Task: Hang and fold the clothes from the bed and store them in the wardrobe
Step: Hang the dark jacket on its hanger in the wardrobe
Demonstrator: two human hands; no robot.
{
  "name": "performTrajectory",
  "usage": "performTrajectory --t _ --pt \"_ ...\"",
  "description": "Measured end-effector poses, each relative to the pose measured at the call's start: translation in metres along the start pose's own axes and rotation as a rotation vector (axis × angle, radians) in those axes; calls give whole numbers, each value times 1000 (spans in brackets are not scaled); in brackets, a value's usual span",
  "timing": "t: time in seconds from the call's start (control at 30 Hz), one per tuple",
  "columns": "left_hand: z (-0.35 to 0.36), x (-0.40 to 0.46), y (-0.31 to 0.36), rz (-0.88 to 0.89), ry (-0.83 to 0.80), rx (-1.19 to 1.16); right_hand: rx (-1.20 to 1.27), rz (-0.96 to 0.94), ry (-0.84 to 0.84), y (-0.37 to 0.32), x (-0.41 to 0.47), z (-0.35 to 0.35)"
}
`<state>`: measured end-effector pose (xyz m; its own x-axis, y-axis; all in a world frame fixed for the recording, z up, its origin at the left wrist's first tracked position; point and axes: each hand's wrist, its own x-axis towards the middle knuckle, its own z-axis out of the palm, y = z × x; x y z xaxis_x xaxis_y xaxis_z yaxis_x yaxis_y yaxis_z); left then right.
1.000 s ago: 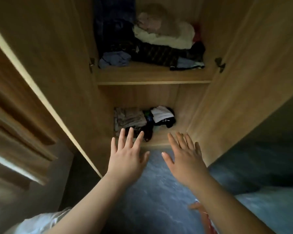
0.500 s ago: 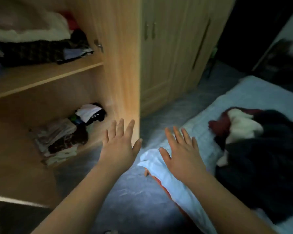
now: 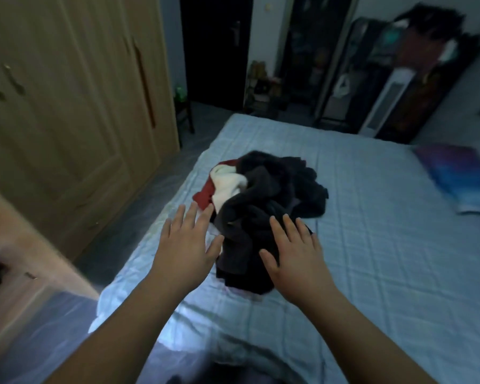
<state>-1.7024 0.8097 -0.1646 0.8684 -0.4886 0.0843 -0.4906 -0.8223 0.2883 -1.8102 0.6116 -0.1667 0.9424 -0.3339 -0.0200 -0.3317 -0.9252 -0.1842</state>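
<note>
Now, from your head camera, one pile of clothes (image 3: 263, 206) lies on the bed (image 3: 385, 245), with your two hands beside it, left hand (image 3: 185, 252) at its left edge, right hand (image 3: 298, 259) over its near end, both spread and holding nothing.

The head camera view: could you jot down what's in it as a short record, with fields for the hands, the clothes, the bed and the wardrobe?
left hand: open, fingers spread, empty, reaching at the pile's left edge
right hand: open, empty, in front of the pile's near dark part; contact unclear
clothes pile: heaped unfolded on the bed; mostly dark garments, with one red and one white piece
bed: light blue quilted sheet
pillow: blue and purple, far right
wardrobe: wooden, left of the bed; these doors closed
</note>
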Motion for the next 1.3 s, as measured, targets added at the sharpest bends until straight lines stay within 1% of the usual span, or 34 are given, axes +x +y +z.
performTrajectory --t 0.1,0.23,0.37,0.5,0.63,0.77,0.83,0.93,1.03,1.1,1.17,1.23,1.3 --pt "12 28 12 59 -15 17 13 45 -10 17 14 3" --pt "29 73 1 76 -63 22 47 62 -36 22 48 16" --pt "52 139 -18 83 -114 -45 50 104 -54 22 112 32" --pt "77 220 -37 123 -201 -33 37 165 -73 18 187 45" --pt "95 292 -36 180 -254 -41 76 230 -66 23 246 52" --pt "118 351 -25 223 -267 -72 129 311 -57 42 288 59" --pt "133 376 -19 226 -286 -95 186 333 -49 54 312 67" --pt "155 407 -8 219 -307 -167 364 354 -29 70 361 83" --pt "178 432 0 174 -348 -214 516 421 -3 81 422 100" --pt "191 445 0 139 -377 -244 506 472 -64 87 460 116" --pt "201 456 -7 115 -377 -273 442 500 -203 92 488 136" --pt "208 463 -16 67 -386 -273 397 503 -350 94 501 157" --pt "213 467 -24 29 -406 -252 367 494 -435 96 497 174"
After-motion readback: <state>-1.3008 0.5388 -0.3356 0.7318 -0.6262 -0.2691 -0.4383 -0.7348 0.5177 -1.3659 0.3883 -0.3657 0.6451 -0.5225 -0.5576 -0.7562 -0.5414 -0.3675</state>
